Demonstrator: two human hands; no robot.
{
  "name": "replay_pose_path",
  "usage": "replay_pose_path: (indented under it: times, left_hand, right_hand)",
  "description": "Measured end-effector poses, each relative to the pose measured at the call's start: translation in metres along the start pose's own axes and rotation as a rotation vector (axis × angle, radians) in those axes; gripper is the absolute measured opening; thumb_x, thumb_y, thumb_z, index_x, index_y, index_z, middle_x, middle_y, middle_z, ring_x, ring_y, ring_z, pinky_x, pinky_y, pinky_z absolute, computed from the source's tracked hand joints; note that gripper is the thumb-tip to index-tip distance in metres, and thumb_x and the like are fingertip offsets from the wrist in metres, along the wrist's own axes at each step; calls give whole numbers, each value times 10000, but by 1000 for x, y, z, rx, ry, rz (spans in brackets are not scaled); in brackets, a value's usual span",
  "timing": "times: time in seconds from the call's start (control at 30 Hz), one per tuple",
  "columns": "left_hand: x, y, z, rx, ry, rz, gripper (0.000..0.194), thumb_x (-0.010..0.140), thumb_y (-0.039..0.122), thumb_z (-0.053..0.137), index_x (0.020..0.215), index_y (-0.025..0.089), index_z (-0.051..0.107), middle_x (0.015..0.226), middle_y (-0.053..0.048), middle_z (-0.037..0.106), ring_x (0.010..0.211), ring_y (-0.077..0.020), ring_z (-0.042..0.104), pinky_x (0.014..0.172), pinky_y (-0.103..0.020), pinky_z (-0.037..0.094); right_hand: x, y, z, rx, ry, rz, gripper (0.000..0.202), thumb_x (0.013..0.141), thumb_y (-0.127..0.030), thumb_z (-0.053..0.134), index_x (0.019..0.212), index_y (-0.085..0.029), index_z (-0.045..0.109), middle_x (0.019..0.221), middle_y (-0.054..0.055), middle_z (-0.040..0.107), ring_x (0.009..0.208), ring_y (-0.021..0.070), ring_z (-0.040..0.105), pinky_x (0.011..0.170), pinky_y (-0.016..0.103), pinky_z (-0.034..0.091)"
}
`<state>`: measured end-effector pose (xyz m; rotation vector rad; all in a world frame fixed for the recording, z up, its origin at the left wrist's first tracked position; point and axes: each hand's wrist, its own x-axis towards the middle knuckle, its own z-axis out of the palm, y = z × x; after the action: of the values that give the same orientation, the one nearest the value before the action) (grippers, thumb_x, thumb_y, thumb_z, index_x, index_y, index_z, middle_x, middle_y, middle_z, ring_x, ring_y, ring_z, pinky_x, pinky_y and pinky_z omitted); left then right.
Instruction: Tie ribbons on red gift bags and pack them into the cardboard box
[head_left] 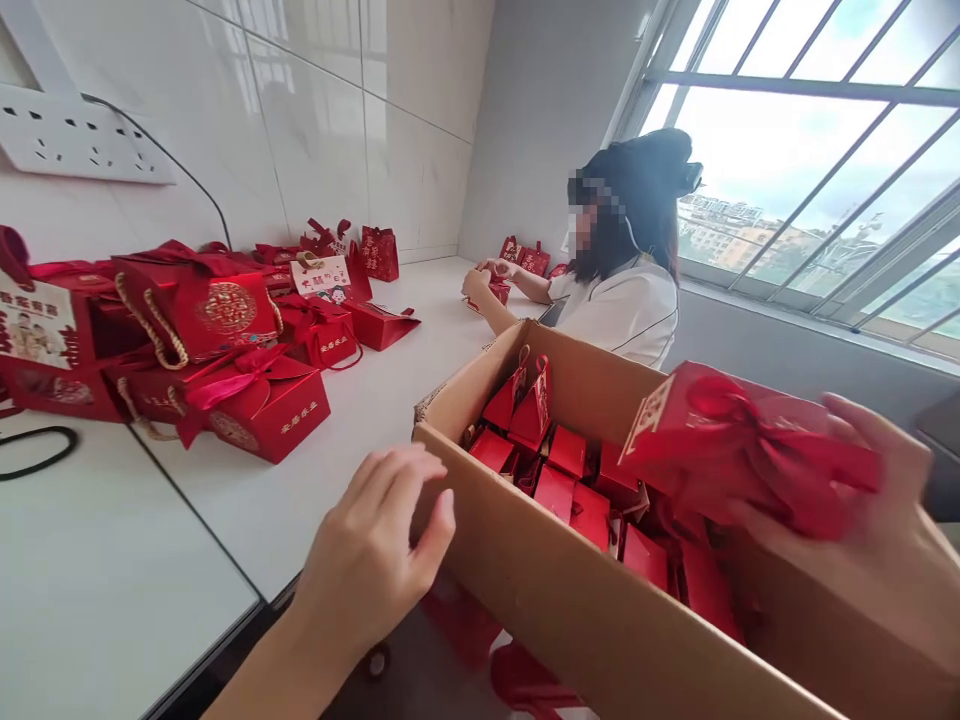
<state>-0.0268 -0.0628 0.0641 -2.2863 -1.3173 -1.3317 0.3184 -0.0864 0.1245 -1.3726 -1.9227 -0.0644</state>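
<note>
My right hand grips a red gift box with a satin bow on top, tilted above the right part of a cardboard carton. Fingers and thumb lie on either side of it, slightly blurred. Inside the carton several small red boxes are packed close together, a few with ribbon loops pointing up. My left hand is at the carton's near left corner, its fingers loosely bent and the thumb apart, with nothing in it. Whether its fingertips touch the cardboard I cannot tell.
On the white table, red gift boxes with rope handles are piled at the left. A co-worker sits beyond the carton, hands at small red boxes. A power strip is on the wall; a barred window is right.
</note>
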Motion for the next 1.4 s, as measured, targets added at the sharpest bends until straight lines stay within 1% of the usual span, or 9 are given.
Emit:
replay_pose_path:
  times: [0.1,0.27,0.4,0.73,0.9,1.0,1.13,1.3,1.4]
  left_hand:
    - [10,-5,33,-57,-20,141,196,845,198,483,1023,163,557,1088,-92,629,1120,-245,540,994,-404,366]
    - [0,-14,82,-123,145,172,178,820,201,373,900,185,531,818,-54,610,910,-229,561,957,-437,276]
    - [-6,-16,96,-160,257,130,183,775,190,355,859,200,518,760,-46,566,875,-234,547,947,-442,251]
    - [-9,-21,103,-199,317,159,196,771,244,386,863,184,548,744,-51,556,856,-248,557,953,-454,244]
    - [-9,-23,107,-184,371,165,214,811,300,372,860,203,557,734,-48,563,844,-246,561,967,-460,249]
    - [-9,-24,109,-167,368,156,215,813,309,361,874,219,547,733,-47,564,843,-250,561,963,-472,253]
    - [-9,-25,108,-123,330,156,209,811,310,350,888,232,529,738,-50,561,850,-259,561,949,-484,260]
    - [-6,-23,102,-134,291,176,196,795,275,374,906,221,525,762,-51,573,889,-258,558,961,-459,255]
    - [-5,-20,94,-142,217,181,191,784,239,391,918,207,525,807,-53,583,921,-251,550,957,-437,258]
  right_hand:
    - [25,27,35,-51,-47,141,835,714,-654,587,1387,-355,194,1178,136,501,808,305,665,647,480,607]
    - [13,70,104,50,-185,327,840,636,-562,678,1291,-227,271,1291,180,384,1045,318,589,832,490,550]
    - [-9,87,126,91,-258,401,879,632,-481,699,1320,-193,234,1281,188,386,1149,333,516,904,506,498]
    - [-2,61,132,125,-348,304,902,623,-421,696,1340,-202,195,1216,165,424,1039,297,563,871,483,500]
    - [-5,83,107,75,-392,268,911,630,-454,666,1353,-190,177,1225,173,432,1068,323,549,897,494,474]
    - [-23,104,73,62,-463,119,897,608,-447,672,1358,-230,230,1215,148,435,1054,336,553,872,475,493]
    - [-67,110,38,76,-520,152,801,611,-426,614,1342,-231,350,1202,137,501,1015,336,583,850,454,513]
    - [-110,93,50,101,-766,152,814,623,-407,670,1348,-199,364,1209,165,495,1009,334,613,833,426,534]
    - [-117,72,65,63,-600,149,677,770,-358,571,1375,-252,289,1160,153,493,971,294,638,797,384,544]
